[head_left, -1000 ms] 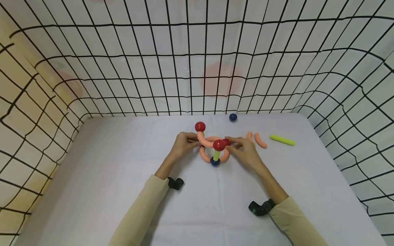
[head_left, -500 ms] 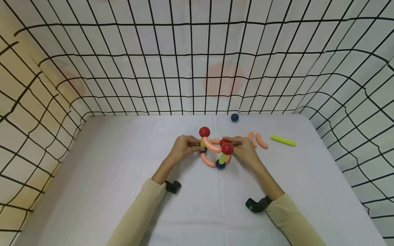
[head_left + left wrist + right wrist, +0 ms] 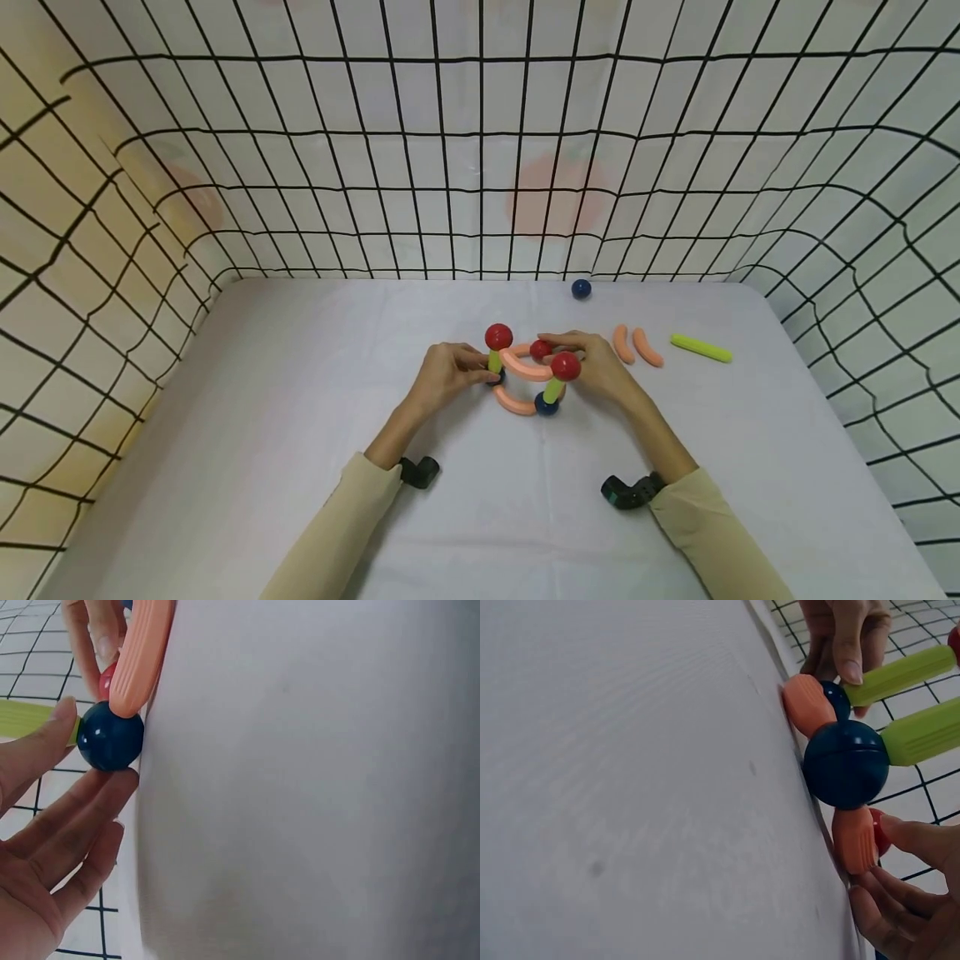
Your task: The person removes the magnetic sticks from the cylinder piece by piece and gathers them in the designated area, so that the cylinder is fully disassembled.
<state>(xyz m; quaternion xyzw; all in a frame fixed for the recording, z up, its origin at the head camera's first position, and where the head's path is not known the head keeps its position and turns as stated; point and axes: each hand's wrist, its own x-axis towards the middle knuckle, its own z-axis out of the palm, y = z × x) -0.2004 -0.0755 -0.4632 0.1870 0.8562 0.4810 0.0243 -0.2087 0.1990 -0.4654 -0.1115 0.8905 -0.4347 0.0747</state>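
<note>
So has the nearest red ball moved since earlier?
Yes: in the head view, against the loose blue ball, that red ball shifted right and slightly down.

A black wire grid [image 3: 481,132] fences the white-covered table [image 3: 225,417] at back and sides, before pale backing [image 3: 416,96].

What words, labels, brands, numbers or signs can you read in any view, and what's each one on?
No readable text in any view.
Red balls, blue balls, yellow-green rods, orange curved pieces: no lettering shows.
Black device at the right wrist: small greenish mark, too small to tell whether it is text.
Back cloth: faded reddish shapes, no lettering visible.
</note>
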